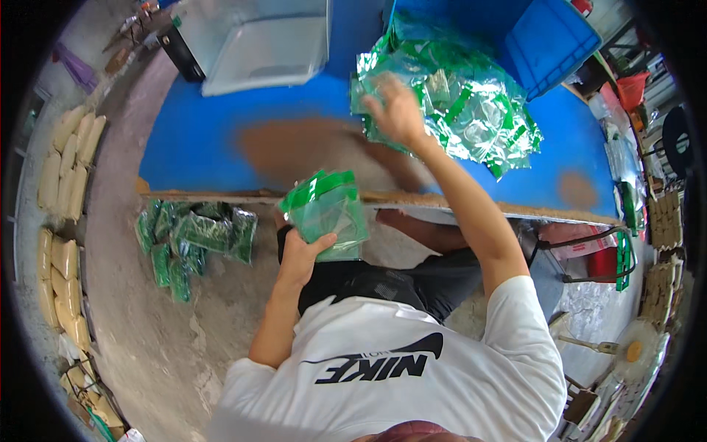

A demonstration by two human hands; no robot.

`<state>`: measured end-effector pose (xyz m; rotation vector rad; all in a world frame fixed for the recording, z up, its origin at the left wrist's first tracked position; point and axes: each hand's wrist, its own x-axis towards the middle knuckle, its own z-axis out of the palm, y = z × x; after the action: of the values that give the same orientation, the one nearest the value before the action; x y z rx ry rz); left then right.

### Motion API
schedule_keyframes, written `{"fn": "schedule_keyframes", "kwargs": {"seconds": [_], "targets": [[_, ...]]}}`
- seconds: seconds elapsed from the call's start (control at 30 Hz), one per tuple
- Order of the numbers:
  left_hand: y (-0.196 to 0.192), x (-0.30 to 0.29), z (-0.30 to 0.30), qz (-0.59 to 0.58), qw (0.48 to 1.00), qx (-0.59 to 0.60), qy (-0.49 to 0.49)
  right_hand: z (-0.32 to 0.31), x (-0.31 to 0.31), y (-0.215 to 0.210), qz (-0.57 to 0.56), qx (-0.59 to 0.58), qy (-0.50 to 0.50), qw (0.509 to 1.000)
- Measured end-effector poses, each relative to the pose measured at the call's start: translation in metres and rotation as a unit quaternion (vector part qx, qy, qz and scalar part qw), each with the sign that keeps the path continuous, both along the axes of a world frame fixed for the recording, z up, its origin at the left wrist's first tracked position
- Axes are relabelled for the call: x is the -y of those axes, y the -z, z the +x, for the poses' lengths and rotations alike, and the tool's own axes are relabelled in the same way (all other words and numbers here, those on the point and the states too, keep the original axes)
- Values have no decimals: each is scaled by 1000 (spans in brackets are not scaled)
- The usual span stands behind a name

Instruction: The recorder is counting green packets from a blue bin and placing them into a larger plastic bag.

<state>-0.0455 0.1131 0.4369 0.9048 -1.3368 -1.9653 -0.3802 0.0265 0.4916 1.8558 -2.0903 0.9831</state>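
Note:
My left hand (300, 254) is closed around a small stack of clear plastic bags with green top bands (331, 214), its thumb across the front. The stack is in front of my lap, at the near edge of the blue table (199, 140). My right hand (398, 112) reaches over the left side of a loose heap of similar shiny green-and-clear bags (479, 110). Its fingers are apart and slightly blurred; no bag shows in its grip. Whether the fingertips touch the heap I cannot tell.
A translucent bin (265, 55) stands at the table's back left. Behind the heap is a blue crate (552, 48). Bundles of green packets (195, 236) lie on the floor at left. Stacked tan packages (66, 162) line the far left; a stand fan (633, 350) is at lower right.

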Motion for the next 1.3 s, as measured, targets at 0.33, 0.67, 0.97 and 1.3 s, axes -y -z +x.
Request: {"fn": "schedule_keyframes", "kwargs": {"seconds": [0.33,0.67,0.97,1.3], "targets": [[0,8,7,236,941,-205,-125,74,-94,-16,137,-13,-344,929],[14,4,16,276,920,-247,-129,28,-41,5,138,-162,-168,963],[16,8,9,248,938,-211,-117,26,-1,2,-48,-164,81,982],[12,19,35,207,963,-140,-104,106,-70,-26,126,167,-350,913]]}}
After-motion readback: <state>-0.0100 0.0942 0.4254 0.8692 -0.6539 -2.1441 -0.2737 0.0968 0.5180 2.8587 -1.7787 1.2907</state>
